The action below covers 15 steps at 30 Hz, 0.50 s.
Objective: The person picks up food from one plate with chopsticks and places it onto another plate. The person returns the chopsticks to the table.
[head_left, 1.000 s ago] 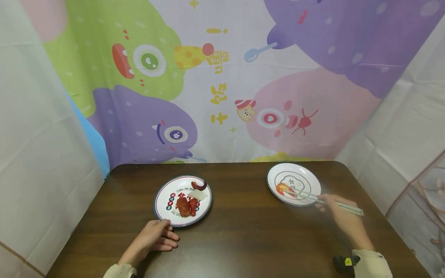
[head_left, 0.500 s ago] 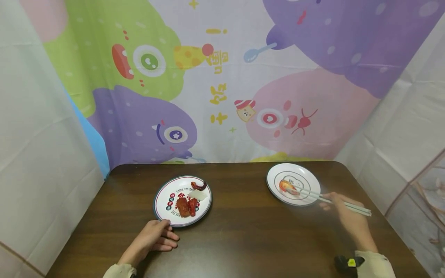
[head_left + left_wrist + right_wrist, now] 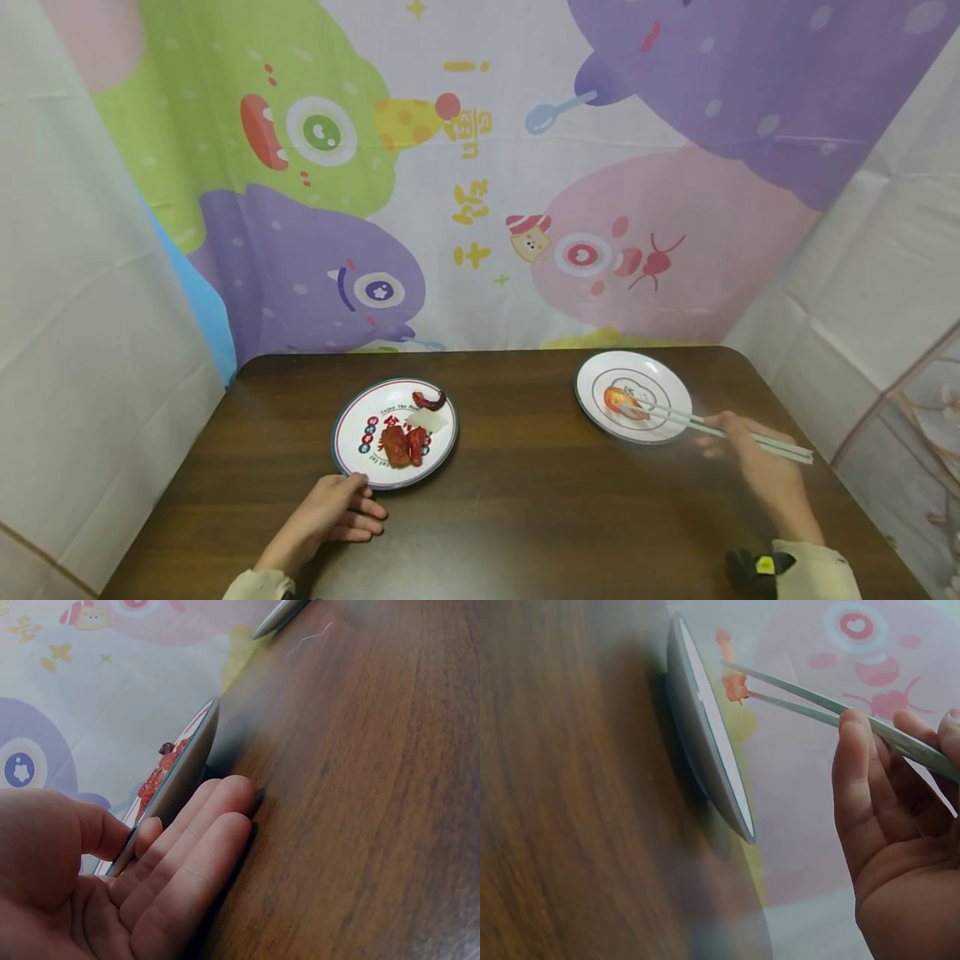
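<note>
My left hand (image 3: 339, 510) pinches the near rim of the left plate (image 3: 352, 442) between thumb and index finger; its other fingers extend loosely beneath in the left wrist view. On that plate lie a brown piece of meat (image 3: 395, 447), a red piece (image 3: 416, 447), a pale slice (image 3: 427, 420) and a dark red curled tentacle (image 3: 430, 402). My right hand (image 3: 757, 462) grips pale green chopsticks (image 3: 810, 696). Their tips hold an orange shrimp (image 3: 736, 685) over the right plate (image 3: 600, 362); the right wrist view shows it raised off the plate.
Both plates stand on a dark brown wooden table (image 3: 517, 500). Behind its far edge hangs a cartoon-printed curtain (image 3: 480, 308). Pale cloth walls close in the left (image 3: 97, 333) and right (image 3: 847, 317) sides.
My right hand has drawn to the right, taking the chopsticks and shrimp from the plate's left part toward its middle. My left hand and its plate have stayed put.
</note>
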Each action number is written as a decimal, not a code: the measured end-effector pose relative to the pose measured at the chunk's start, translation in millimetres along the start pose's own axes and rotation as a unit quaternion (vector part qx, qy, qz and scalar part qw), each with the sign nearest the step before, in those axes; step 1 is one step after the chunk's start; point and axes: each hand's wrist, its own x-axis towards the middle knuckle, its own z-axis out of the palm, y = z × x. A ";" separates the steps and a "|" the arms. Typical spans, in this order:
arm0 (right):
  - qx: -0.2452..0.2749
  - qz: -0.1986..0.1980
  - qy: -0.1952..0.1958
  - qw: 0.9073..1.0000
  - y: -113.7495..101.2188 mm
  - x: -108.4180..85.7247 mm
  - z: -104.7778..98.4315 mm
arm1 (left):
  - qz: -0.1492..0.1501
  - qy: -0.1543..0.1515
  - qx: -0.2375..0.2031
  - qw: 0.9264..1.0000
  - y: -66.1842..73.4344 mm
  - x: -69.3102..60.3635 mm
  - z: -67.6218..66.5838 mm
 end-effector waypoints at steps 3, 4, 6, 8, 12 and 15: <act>0.050 -0.017 -0.012 0.999 -1.2 0.9 -1.3 | 0.002 -0.001 -0.001 1.000 0.3 -0.1 0.4; 0.056 -0.018 -0.011 0.998 -2.0 1.2 -1.8 | 0.002 -0.001 -0.002 1.000 0.4 -0.3 0.6; 0.056 -0.015 -0.008 0.998 -4.2 1.6 -2.5 | 0.005 -0.003 -0.002 1.000 0.0 -0.4 0.6; 0.036 -0.009 -0.001 0.999 -7.3 1.9 -3.3 | 0.007 -0.005 0.000 1.000 -0.5 -0.4 0.4; 0.010 0.001 0.004 1.000 -14.3 1.7 -4.9 | 0.009 -0.004 0.001 1.000 -1.1 0.3 0.3; -0.003 0.005 0.006 1.000 -19.5 1.6 -5.9 | 0.008 -0.001 0.001 1.000 -1.3 0.5 0.1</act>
